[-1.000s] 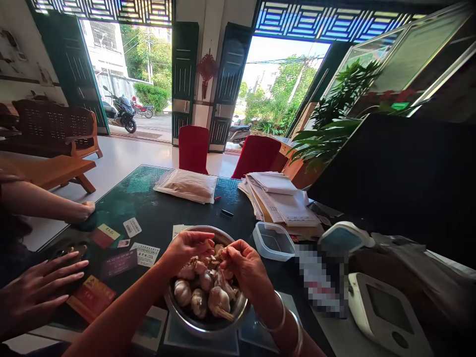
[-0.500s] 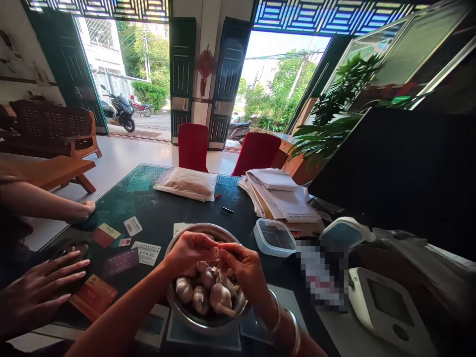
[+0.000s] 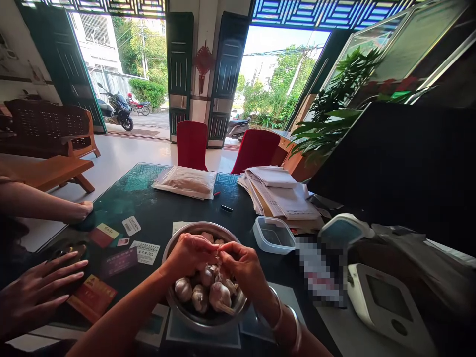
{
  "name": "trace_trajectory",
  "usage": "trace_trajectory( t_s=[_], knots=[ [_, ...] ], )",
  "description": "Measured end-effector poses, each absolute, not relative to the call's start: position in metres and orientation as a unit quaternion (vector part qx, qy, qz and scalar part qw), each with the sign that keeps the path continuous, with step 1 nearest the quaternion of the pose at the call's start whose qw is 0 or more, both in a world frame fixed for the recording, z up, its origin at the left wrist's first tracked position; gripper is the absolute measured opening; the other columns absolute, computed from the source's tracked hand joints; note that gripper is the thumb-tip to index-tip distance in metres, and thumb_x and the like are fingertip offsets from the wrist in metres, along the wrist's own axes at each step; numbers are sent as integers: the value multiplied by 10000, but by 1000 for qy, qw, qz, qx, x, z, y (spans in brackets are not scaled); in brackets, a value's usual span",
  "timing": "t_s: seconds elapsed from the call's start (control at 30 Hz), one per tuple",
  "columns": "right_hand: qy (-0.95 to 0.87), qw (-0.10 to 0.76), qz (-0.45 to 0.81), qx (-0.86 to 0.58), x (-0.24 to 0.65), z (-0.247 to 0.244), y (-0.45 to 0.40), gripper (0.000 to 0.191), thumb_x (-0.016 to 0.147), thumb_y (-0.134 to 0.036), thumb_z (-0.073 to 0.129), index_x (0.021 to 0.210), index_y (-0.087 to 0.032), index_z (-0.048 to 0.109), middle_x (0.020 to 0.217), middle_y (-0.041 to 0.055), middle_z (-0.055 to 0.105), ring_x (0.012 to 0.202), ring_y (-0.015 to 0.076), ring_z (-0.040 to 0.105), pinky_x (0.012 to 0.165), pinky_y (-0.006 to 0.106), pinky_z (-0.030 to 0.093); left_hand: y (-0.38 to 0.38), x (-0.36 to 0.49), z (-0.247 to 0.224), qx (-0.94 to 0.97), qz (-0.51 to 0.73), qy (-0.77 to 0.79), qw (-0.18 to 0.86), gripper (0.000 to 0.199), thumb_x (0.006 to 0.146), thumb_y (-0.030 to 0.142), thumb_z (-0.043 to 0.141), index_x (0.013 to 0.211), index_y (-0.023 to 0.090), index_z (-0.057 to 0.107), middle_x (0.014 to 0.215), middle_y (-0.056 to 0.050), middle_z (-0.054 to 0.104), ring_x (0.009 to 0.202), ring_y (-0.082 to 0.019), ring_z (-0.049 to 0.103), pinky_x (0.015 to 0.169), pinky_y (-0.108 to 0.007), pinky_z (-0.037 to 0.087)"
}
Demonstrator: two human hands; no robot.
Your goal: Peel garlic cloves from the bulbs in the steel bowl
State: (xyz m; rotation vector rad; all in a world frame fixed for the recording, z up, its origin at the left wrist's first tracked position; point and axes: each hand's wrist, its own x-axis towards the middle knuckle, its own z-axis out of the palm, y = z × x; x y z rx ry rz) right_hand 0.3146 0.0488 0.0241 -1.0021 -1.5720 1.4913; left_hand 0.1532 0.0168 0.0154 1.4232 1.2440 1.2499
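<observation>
Over a metal bowl (image 3: 205,327) of garlic bulbs (image 3: 219,296), my left hand (image 3: 191,254) and my right hand (image 3: 243,265) meet fingertip to fingertip. Both are closed in a pinch on a small piece of garlic (image 3: 217,255), mostly covered by the fingers. Whitish papery skin shows just under the fingertips. Several whole bulbs lie in the near half of the bowl, one with its stem pointing right. My forearms hide part of the bowl's rim. A clear plastic container (image 3: 274,242) stands right of the bowl.
A stack of papers (image 3: 278,193) and a plastic-wrapped packet (image 3: 186,181) lie at the table's far side. Several cards (image 3: 119,261) are spread on the left, beside another person's hand (image 3: 48,282). A white device with a screen (image 3: 386,302) sits at right.
My hands have come down slightly and stay pinched together, with more papery skin showing under the fingertips. The view has shifted a little.
</observation>
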Motion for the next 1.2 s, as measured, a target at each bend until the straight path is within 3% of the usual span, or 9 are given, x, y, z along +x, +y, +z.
trace_trajectory(
  t_s=[0.33,0.6,0.73,1.0,1.2],
  knots=[
    [-576,375,608,-397,316,27,50,155,697,-305,642,673,-161,588,457,-48,532,376,67,423,380,191,314,17,152,21,478,544,425,543,211,611,169,756,808,104,718,805,-82,713,751,-197,652,733,-299,517],
    [-549,389,627,-393,320,20,56,225,700,-370,651,694,-173,543,444,-43,558,356,78,443,379,193,322,18,144,31,416,581,392,579,247,687,255,719,887,112,701,762,-56,695,692,-139,623,700,-259,498],
    [-559,389,624,-382,320,19,56,225,715,-371,656,704,-166,563,450,-38,571,369,77,457,397,193,346,18,148,29,414,563,414,584,318,676,282,729,948,118,708,772,-58,705,695,-148,632,688,-263,504],
    [-552,389,627,-389,314,25,49,255,672,-395,703,657,-163,596,482,-32,573,375,73,454,372,190,346,19,151,23,428,540,447,570,302,593,278,786,841,114,734,750,-67,726,671,-175,656,689,-289,527],
    [-549,392,638,-370,312,28,46,256,659,-395,724,672,-155,635,502,-26,584,409,83,490,396,196,387,18,152,20,461,523,447,561,318,603,292,784,860,108,746,823,-91,737,757,-218,675,750,-310,536]
  ],
)
